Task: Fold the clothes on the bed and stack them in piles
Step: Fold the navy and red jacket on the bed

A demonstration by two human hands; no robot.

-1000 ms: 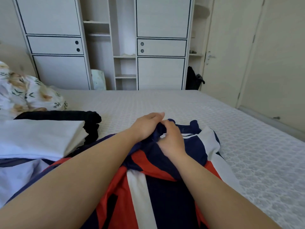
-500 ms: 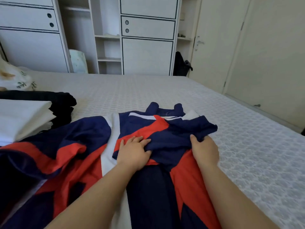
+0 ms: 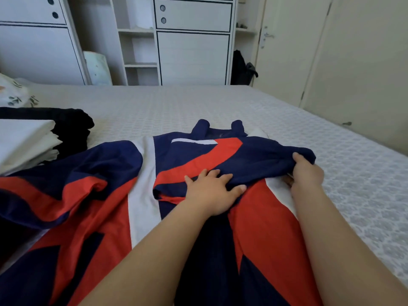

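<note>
A: Which step is in hand?

B: The folding of one garment, I would judge; a navy, red and white jacket (image 3: pixel 198 164) lies spread on the bed (image 3: pixel 331 173), collar at the far end, hem running off the near edge of the view; its right sleeve is laid across the chest.

A: And the hands?

B: The left hand (image 3: pixel 213 193) lies flat on the folded-over sleeve near the middle of the chest, fingers straight and spread, pressing the cloth down; the right hand (image 3: pixel 305 173) is at the jacket's right edge, fingers curled round a bunch of navy fabric, thumb on top.

A: What does the next move call for?

B: Probably the same on the other side; the left sleeve (image 3: pixel 72 180) lies loose and rumpled out to the left, so it would need bringing in across the body, then the length doubling up from the near end; the left palm should hold the first fold in place meanwhile, since the cloth looks slippery.

A: Where would it go afterwards?

B: Likely by the piles at the far left; a folded white stack (image 3: pixel 24 142) sits there, with folded black clothes (image 3: pixel 70 127) just behind and touching it.

A: Any brand, label or writing?

B: None that I can read; there is a small mark inside the collar, too small to tell; the wardrobe (image 3: pixel 192 40) beyond the bed shows no lettering.
</note>
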